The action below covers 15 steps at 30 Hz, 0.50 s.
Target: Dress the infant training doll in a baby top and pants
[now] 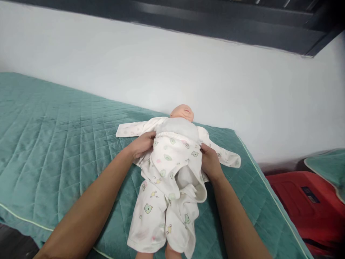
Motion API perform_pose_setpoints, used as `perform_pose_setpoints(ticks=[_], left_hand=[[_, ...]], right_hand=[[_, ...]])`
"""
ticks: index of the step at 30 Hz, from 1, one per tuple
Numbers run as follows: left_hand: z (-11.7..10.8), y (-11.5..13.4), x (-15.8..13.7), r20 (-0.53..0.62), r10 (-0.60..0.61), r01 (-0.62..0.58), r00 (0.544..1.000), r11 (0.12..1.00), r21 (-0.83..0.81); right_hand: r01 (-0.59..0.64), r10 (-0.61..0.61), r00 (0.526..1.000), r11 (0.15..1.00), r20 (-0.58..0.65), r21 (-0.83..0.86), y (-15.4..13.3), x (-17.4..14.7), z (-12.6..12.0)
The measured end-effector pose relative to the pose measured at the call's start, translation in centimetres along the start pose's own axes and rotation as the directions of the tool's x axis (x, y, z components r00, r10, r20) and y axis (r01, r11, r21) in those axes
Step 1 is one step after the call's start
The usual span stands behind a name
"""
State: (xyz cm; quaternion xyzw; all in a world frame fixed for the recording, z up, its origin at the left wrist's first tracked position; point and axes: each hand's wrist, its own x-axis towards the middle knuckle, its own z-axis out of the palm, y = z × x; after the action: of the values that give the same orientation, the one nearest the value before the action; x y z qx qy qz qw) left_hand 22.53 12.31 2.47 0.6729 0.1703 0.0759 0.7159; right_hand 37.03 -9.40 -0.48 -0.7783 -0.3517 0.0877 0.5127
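A baby doll [182, 112] lies on its back on the green quilted cover, head toward the wall. Its pale grey cloth torso [178, 127] shows above the gathered waistband of white printed pants [167, 158], which reach high up the body. A white printed top [228, 157] is spread beneath, its sleeves stretched out to both sides. My left hand [144, 144] pinches the pants' waistband at the doll's side on the left. On the other side, my right hand [210, 160] has its fingers closed at the waistband edge; the fingertips are partly hidden. A loose flap hangs open at the crotch.
The green quilted cover [67, 144] spreads over the bed, with its piped edge at right and front. Behind it rises a white wall [134, 68] with a dark frame [188, 21] above. A red case [307, 205] stands low on the right, partly under green fabric [327, 165].
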Motion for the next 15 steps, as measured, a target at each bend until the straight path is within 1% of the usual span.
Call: perform_pose_setpoints(ticks=[3, 7, 10, 15], left_hand=[[-0.11, -0.25, 0.28, 0.053, 0.01, -0.003, 0.999, 0.993, -0.118], [-0.19, -0.61, 0.56, 0.062, 0.026, -0.017, 0.998, 0.989, -0.148], [-0.06, -0.5, 0.42, 0.046, 0.05, -0.047, 0.998, 0.996, -0.081], [0.04, 0.01, 0.05, 0.022, 0.076, -0.079, 0.997, 0.989, 0.122]], right_hand=[[0.013, -0.017, 0.999, 0.994, -0.033, -0.106, 0.12, 0.13, -0.09], [0.051, -0.059, 0.997, 0.985, -0.044, -0.162, -0.16, 0.01, 0.12], [0.06, -0.073, 0.995, 0.979, -0.063, -0.193, -0.39, -0.17, 0.34], [0.058, -0.082, 0.995, 0.944, -0.06, -0.325, -0.3, -0.25, 0.29]])
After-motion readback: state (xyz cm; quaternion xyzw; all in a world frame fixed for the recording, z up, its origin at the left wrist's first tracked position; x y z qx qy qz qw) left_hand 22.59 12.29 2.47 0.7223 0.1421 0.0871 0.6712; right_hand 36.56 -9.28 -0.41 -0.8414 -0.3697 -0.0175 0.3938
